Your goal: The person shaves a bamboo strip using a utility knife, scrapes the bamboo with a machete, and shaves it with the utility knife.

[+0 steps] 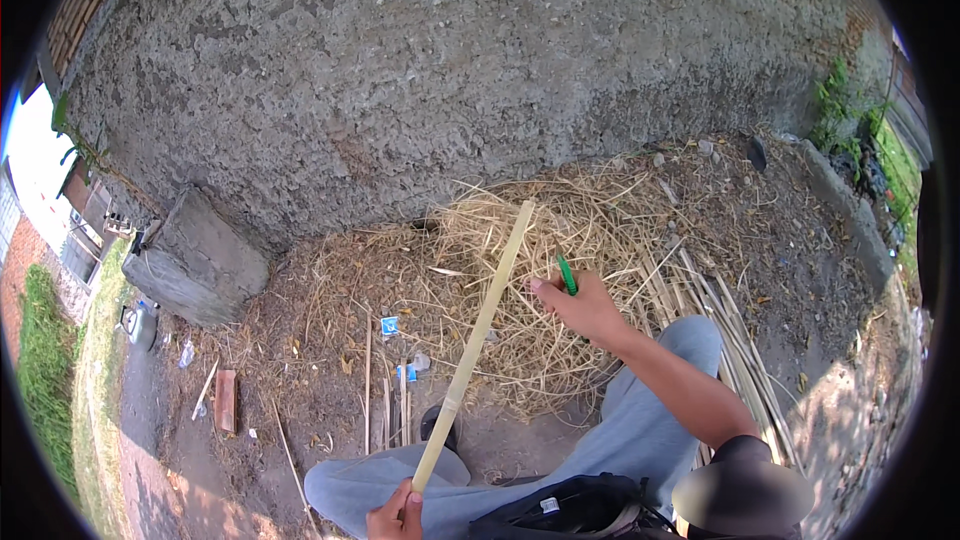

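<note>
My left hand (397, 515), at the lower edge, is closed around the near end of a long, flat bamboo strip (480, 330). The pale strip slants up and away to the right, its far end over the shavings. My right hand (585, 310) grips a small knife by its green handle (567, 276), with a thin, dark blade pointing away from me. It is to the right of the strip and apart from it. Beneath both lies a heap of curly, straw-coloured bamboo shavings (545, 365).
A rough grey wall (450, 70) rises behind the heap. Several long strips (745, 350) lie to the right of my leg. On the left are a concrete block (205, 260), a reddish brick (226, 400) and a blue wrapper (389, 326). A black bag (565, 512) rests at my lap.
</note>
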`<state>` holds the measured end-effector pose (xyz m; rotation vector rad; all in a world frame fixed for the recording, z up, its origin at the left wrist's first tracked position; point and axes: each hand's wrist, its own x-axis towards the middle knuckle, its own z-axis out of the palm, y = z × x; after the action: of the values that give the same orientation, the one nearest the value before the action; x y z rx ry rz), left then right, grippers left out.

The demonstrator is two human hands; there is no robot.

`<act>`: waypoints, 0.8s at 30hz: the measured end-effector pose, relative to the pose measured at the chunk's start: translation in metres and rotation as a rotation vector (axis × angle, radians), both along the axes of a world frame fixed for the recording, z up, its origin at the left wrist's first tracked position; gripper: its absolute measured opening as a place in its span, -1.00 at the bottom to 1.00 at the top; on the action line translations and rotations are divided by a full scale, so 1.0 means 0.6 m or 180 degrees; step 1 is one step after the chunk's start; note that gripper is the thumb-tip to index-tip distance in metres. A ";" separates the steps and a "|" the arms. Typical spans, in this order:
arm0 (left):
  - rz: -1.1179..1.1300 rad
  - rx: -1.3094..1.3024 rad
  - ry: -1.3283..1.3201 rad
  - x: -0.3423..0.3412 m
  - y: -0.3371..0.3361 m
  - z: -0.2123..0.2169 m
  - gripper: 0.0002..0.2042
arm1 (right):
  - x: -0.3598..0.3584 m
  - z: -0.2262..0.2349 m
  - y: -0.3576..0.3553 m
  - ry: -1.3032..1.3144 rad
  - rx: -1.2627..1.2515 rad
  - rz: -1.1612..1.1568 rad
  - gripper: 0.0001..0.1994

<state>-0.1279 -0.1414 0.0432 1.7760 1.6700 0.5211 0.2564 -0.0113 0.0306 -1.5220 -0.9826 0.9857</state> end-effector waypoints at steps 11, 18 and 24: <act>-0.1109 0.0780 0.0288 0.075 0.111 -0.006 -0.67 | 0.017 -0.057 0.005 0.1573 -0.0012 -0.0303 -0.56; -0.1723 0.1507 0.1057 0.105 0.203 0.012 -0.55 | 0.033 -0.046 0.001 0.1836 0.0096 -0.0691 -0.71; -0.1568 0.1129 0.2074 0.169 0.215 0.111 -0.43 | 0.060 -0.055 0.005 0.2281 0.0162 -0.1209 -0.77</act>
<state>-0.0267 -0.0127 0.1096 2.7252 1.4856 -0.0031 0.2923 -0.0084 -0.0022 -1.1145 -0.1989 1.0941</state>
